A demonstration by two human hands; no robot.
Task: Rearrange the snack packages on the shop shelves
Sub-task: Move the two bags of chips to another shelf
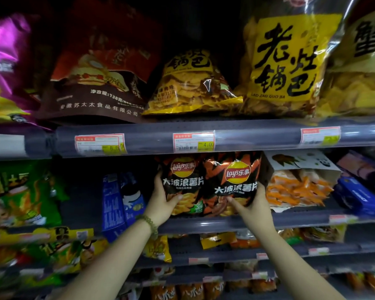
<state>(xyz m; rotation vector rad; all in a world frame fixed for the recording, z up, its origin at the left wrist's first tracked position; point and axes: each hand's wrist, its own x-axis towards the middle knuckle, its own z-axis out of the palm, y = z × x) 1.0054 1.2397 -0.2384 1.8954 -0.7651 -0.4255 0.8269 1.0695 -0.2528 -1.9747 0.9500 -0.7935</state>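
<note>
Two black Lay's chip bags stand upright side by side on the middle shelf (214, 224). My left hand (164, 200) grips the left chip bag (183, 182) at its lower left edge, thumb across the front. My right hand (254, 202) grips the right chip bag (234, 182) at its lower right corner, thumb on the front. The right bag overlaps the left one slightly. A bead bracelet sits on my left wrist.
On the upper shelf (204, 137) stand a dark red bag (100, 68), a small yellow bag (191, 83) and a large yellow bag (284, 66). Blue packs (117, 202) lie left of the chip bags, an open box of orange packets (299, 185) right. Green bags (20, 191) fill the far left.
</note>
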